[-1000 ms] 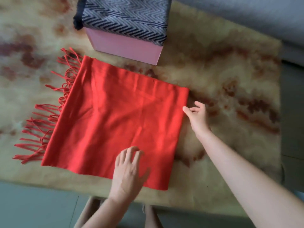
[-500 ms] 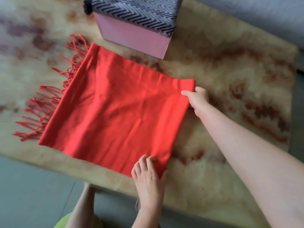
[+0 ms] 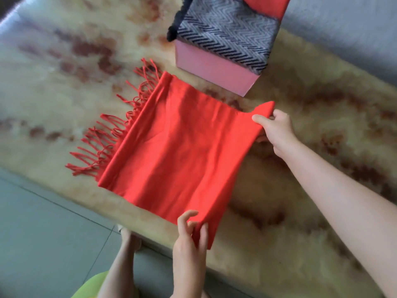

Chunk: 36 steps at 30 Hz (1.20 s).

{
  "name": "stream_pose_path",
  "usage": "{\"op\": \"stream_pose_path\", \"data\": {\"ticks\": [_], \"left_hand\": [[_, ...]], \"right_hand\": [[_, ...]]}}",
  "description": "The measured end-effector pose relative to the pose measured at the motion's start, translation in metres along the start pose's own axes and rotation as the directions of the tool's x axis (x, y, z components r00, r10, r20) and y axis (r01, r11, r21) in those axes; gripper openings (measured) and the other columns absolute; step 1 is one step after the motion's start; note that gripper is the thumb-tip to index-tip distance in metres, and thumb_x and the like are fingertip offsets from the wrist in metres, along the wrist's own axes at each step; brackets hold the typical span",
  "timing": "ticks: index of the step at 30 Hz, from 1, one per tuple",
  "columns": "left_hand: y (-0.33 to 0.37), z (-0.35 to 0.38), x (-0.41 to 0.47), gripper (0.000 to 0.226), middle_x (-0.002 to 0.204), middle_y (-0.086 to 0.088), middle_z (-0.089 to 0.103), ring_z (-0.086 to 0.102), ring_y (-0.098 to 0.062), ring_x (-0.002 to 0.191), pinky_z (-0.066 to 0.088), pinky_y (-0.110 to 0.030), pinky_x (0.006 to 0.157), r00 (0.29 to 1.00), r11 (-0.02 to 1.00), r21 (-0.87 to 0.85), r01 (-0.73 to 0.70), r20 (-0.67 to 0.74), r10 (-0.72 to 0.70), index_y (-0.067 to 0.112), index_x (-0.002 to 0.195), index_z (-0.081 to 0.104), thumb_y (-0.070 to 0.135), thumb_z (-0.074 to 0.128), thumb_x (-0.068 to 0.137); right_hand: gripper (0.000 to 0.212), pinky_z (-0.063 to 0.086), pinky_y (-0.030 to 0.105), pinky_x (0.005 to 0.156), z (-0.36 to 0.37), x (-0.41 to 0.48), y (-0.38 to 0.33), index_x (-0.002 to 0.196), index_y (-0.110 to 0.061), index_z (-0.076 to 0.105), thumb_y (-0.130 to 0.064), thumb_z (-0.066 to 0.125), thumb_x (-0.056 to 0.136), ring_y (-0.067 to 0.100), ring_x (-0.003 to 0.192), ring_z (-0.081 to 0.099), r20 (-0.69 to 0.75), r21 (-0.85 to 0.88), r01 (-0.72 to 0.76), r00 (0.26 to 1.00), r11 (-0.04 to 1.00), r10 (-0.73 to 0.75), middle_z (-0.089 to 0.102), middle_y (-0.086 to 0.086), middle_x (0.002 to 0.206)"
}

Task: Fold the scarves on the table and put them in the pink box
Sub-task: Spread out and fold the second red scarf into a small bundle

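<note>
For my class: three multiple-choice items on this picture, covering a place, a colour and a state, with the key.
1. Where is the fringe of the red scarf? A. along its left edge B. tucked under it C. in a lap
2. What colour is the box? A. blue B. pink C. green
3. The scarf's far right corner is: A. flat B. lifted by the right hand C. knotted
Key: A, tassels spread leftward; B, its side wall is pink; B, thumb and fingers pinch it raised.

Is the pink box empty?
No, a grey zigzag scarf fills the open top of the pink box.
</note>
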State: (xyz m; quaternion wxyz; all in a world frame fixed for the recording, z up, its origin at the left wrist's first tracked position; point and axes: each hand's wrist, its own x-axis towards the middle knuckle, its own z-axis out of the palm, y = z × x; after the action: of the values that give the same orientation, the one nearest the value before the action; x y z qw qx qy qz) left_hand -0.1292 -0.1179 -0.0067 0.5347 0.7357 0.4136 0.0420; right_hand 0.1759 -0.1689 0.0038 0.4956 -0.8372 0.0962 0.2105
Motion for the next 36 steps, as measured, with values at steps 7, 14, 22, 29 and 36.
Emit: {"op": "stream_pose_path", "data": {"ticks": [7,14,22,29,36], "left_hand": [[0.003,-0.071,0.048,0.039,0.077,0.008,0.064,0.058,0.008,0.069,0.040,-0.004,0.064,0.985,0.993,-0.098,0.068,-0.153,-0.082,0.043,0.102,0.049,0.008,0.059,0.090],[-0.026,-0.125,0.120,0.026,0.086,0.019,0.059,0.057,0.012,0.080,0.038,-0.020,0.072,0.951,0.987,-0.091,0.132,-0.270,-0.152,0.027,0.115,0.049,0.012,0.052,0.095],[-0.046,-0.146,0.162,0.016,0.088,0.003,0.060,0.057,-0.017,0.083,0.033,-0.020,0.068,0.953,0.975,-0.091,0.205,-0.209,-0.219,0.017,0.111,0.053,0.011,0.047,0.097],[-0.043,-0.162,0.172,0.021,0.095,0.008,0.064,0.060,-0.013,0.095,0.047,-0.037,0.088,0.913,0.909,-0.194,0.368,-0.107,-0.393,0.026,0.105,0.059,0.041,0.053,0.092],[-0.047,-0.163,0.184,0.013,0.082,0.013,0.065,0.060,-0.006,0.078,0.039,0.000,0.064,0.932,0.941,-0.098,0.325,-0.138,-0.337,0.025,0.084,0.064,0.017,0.074,0.080]], "right_hand": [[0.012,0.050,0.026,0.042,0.112,0.002,-0.060,0.081,-0.013,0.050,-0.009,0.059,0.087,0.018,0.052,0.062,0.077,0.088,-0.011,0.997,0.996,0.004,0.060,0.010,0.083],[0.022,0.052,0.031,0.039,0.216,0.021,-0.094,0.106,-0.001,0.054,-0.006,0.060,0.086,0.023,0.050,0.061,0.044,-0.036,-0.041,0.998,0.999,0.042,0.058,0.014,0.102],[0.018,0.057,0.040,0.050,0.258,0.029,-0.100,0.107,0.002,0.054,-0.003,0.048,0.091,0.026,0.055,0.067,-0.041,-0.223,-0.051,0.998,0.974,0.043,0.061,0.013,0.097],[0.037,0.057,0.042,0.050,0.254,0.029,-0.089,0.093,-0.004,0.054,-0.035,0.035,0.097,0.029,0.057,0.066,0.074,-0.232,-0.041,0.996,0.972,0.060,0.062,0.012,0.073],[0.030,0.038,0.028,0.097,0.195,0.050,-0.055,0.113,-0.013,0.060,-0.017,0.066,0.084,0.023,0.100,0.054,0.109,-0.475,0.345,0.936,0.809,-0.335,0.053,0.002,0.108]]}}
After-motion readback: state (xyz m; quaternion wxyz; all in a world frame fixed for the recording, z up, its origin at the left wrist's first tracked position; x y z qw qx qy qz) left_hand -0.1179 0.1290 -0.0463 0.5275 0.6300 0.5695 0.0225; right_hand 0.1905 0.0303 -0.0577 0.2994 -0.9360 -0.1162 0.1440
